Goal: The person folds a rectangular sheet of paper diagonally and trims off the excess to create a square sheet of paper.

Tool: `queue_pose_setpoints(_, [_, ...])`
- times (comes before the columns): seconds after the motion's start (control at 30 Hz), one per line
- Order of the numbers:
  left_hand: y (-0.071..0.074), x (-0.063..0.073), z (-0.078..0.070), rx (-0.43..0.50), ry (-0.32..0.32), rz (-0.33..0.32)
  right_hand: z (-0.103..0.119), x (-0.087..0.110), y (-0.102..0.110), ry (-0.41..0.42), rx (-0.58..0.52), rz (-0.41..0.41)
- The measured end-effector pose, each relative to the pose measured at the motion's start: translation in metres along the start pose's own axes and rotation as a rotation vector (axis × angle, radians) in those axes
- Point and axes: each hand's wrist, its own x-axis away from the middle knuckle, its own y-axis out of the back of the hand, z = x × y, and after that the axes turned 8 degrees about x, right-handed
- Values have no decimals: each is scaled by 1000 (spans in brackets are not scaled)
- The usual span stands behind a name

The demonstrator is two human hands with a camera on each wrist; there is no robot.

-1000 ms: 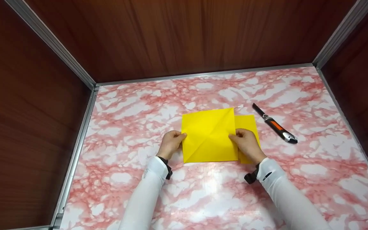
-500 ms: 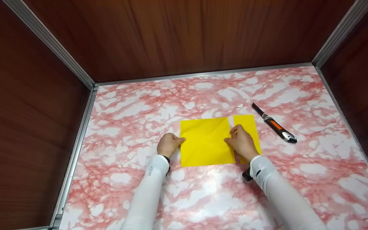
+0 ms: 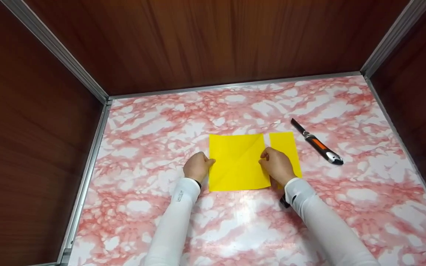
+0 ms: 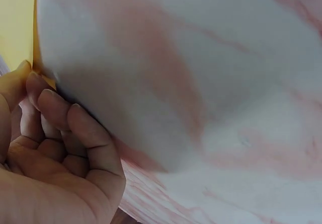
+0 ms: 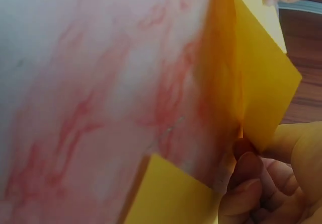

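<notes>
A square sheet of yellow paper (image 3: 237, 162) with a diagonal crease lies between my two hands. My left hand (image 3: 197, 166) pinches its left edge between thumb and fingers, seen close in the left wrist view with the sheet's corner of yellow (image 4: 17, 22). At the opposite edge, my right hand (image 3: 277, 167) pinches the paper. In the right wrist view the sheet (image 5: 261, 78) bends and stands off the table near the fingers. A narrower yellow paper strip (image 3: 285, 144) lies flat to the right, partly covered by my right hand.
A utility knife (image 3: 318, 144) with a black and orange handle lies right of the strip, blade pointing up-left. The table (image 3: 154, 133) has a red and white marbled top. Brown wood-look panels (image 3: 231, 40) border it at the back and sides.
Both hands have lowered the square sheet toward the table and shifted it slightly left. A gap now shows between it and the strip. The knife stays put.
</notes>
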Motion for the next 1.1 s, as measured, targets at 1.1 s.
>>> queue_pose_setpoints(1.1, [-35,49,1,-485,-660,250,1,-4,2,49,175,104])
